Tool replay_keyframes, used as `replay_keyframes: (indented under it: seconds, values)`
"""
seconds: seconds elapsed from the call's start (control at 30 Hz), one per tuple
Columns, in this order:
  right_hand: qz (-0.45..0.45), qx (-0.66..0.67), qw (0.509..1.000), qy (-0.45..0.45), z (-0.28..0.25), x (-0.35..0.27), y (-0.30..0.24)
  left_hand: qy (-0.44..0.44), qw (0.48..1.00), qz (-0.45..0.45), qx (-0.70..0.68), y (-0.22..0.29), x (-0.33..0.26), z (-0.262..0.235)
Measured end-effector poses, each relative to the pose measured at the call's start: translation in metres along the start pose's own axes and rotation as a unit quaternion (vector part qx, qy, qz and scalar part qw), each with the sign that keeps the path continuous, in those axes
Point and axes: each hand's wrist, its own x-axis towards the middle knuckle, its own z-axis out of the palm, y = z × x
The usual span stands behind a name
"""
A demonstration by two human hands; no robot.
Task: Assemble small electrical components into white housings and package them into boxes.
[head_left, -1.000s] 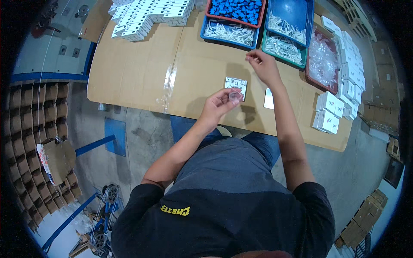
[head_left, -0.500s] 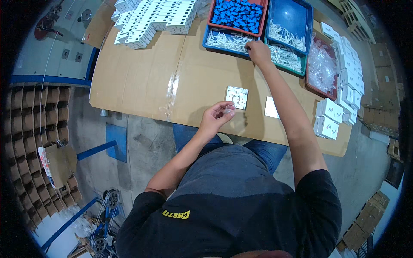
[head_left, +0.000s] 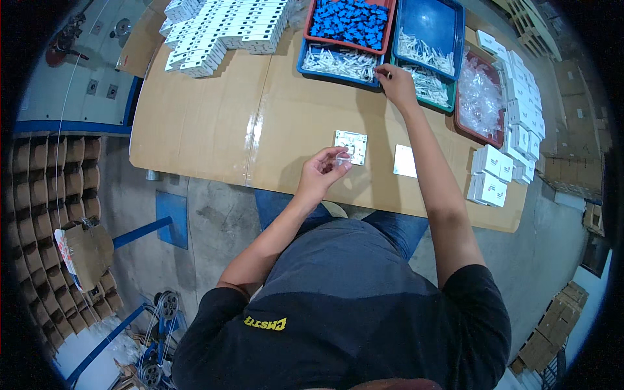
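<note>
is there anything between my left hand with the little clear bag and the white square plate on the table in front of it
Nothing visible. The left hand holds the small clear bag right at the near edge of the white square plate; only bare table surrounds them.

Tiny item in left hand (head_left: 323, 170) indistinct

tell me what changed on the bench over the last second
The right hand left the spot above the square white plate and reached forward to the blue tray of small white parts, its fingers now at the tray's right end. The left hand stayed beside the plate, pinching a small clear piece. The plate and the flat white card to its right did not move.
</note>
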Motion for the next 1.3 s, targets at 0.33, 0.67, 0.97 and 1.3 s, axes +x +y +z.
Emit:
replay_keyframes:
  seconds: [0.33,0.67,0.97,1.3]
  values:
    - [0.082,0.398,0.911,-0.072,-0.041,-0.128,-0.100,0.067,0.958,0.189,0.206,0.018,0.015,0.005]
    - [0.076,0.278,0.948,-0.133,-0.047,-0.169,-0.123,0.069,0.933,0.255,0.244,0.018,0.013,0.017]
    - [-0.002,0.255,0.963,-0.093,-0.038,-0.168,-0.122,0.082,0.926,0.267,0.252,0.022,0.011,0.016]
    - [0.008,0.259,0.964,-0.068,-0.044,-0.163,-0.112,0.072,0.926,0.265,0.259,0.023,0.017,0.019]
